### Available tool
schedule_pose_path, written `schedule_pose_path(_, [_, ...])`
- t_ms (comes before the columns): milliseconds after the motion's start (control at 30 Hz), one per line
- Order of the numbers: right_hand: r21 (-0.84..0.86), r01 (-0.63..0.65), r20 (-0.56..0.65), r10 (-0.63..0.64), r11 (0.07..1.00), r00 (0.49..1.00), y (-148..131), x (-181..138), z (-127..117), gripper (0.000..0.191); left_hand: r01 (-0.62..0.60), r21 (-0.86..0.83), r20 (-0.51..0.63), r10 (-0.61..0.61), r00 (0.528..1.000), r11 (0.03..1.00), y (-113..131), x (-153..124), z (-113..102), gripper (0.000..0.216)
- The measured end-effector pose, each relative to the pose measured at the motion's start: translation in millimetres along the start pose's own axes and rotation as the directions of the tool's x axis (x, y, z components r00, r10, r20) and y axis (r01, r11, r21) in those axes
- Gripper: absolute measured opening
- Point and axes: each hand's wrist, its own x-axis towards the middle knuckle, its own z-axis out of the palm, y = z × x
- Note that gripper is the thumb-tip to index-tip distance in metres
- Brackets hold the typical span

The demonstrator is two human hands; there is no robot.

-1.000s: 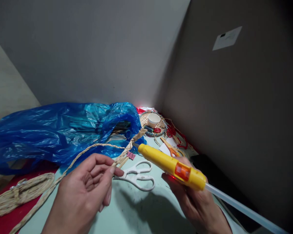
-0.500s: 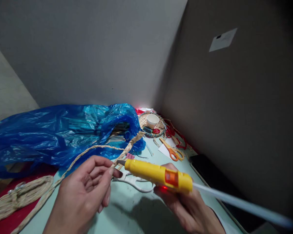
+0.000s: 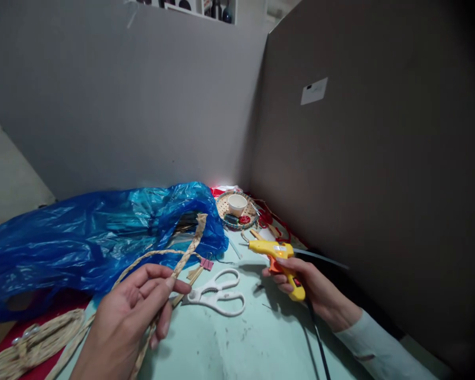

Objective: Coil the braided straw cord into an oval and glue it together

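Note:
My left hand pinches a braided straw cord between thumb and fingers; its flat end points up and away. In my right hand is a yellow glue gun, fingers round the handle near the orange trigger. The nozzle faces left, apart from the cord, and a pale glue stick juts out behind. White-handled scissors lie on the table between my hands, their blades partly hidden behind my left fingers. A pink binder clip sits just beyond the scissors.
A big blue plastic bag fills the back left. A woven tray holding a white cup stands in the far corner. At lower left lies a coiled straw bundle. Grey panels rise behind and right; a black cable trails from the gun.
My right hand has drawn the glue gun away from the cord to the right and turned it. The left hand still pinches the cord. The camera view has shifted, uncovering the scissors.

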Motion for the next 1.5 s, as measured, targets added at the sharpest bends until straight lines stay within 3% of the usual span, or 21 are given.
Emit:
schedule_pose_path(333, [-0.163,-0.147,-0.131,0.126,0.976,0.983,10,11,-7,0.038,0.034,-0.064,0.023,-0.033,0.999,0.997,-13,18,-14,0.052])
schedule_pose_path(533, [-0.418,-0.151,-0.129,0.106,0.896,0.986,14,22,3,0.042,0.077,-0.083,0.059,-0.072,0.996,0.994,-6,14,-12,0.052])
schedule_pose_path(667, [-0.646,-0.16,-0.156,0.076,0.746,0.985,9,19,5,0.035,0.063,-0.077,0.048,-0.06,0.997,0.995,1,6,-6,0.053])
schedule_pose_path(800, [-0.855,-0.107,-0.198,-0.129,0.508,0.972,-4,6,2,0.026,0.054,-0.069,0.049,-0.051,0.998,0.996,2,-1,-1,0.051])
schedule_pose_path(900, [-0.933,-0.015,-0.131,-0.301,0.359,0.945,-10,-6,12,0.018,0.054,-0.059,0.061,-0.05,0.997,0.997,0,-6,2,0.043])
schedule_pose_path(1000, [-0.941,0.151,0.021,-0.391,0.303,0.92,-10,-15,40,0.02,0.064,-0.023,0.096,-0.061,0.994,0.998,-5,-9,3,0.041])
schedule_pose_path(1067, [-0.899,0.287,0.124,-0.437,0.33,0.891,-8,-17,64,0.024,0.066,0.013,0.123,-0.067,0.99,0.998,-9,-10,4,0.04])
schedule_pose_path(1167, [-0.825,0.419,0.185,-0.521,0.378,0.834,-4,-15,92,0.035,0.042,0.062,0.142,-0.05,0.989,0.997,-13,-11,6,0.036])
schedule_pose_path(1300, [-0.681,0.611,0.286,-0.622,0.403,0.729,2,-13,105,0.028,0.066,0.073,0.161,-0.077,0.984,0.995,-14,-12,10,0.031])
schedule_pose_path(1433, [-0.613,0.746,0.417,-0.695,0.261,0.586,10,-16,105,0.028,0.116,0.043,0.138,-0.121,0.983,0.992,-12,-15,12,0.026])
schedule_pose_path(1500, [-0.596,0.775,0.479,-0.683,0.209,0.552,13,-19,105,0.033,0.118,0.037,0.134,-0.122,0.983,0.992,-11,-17,13,0.025])
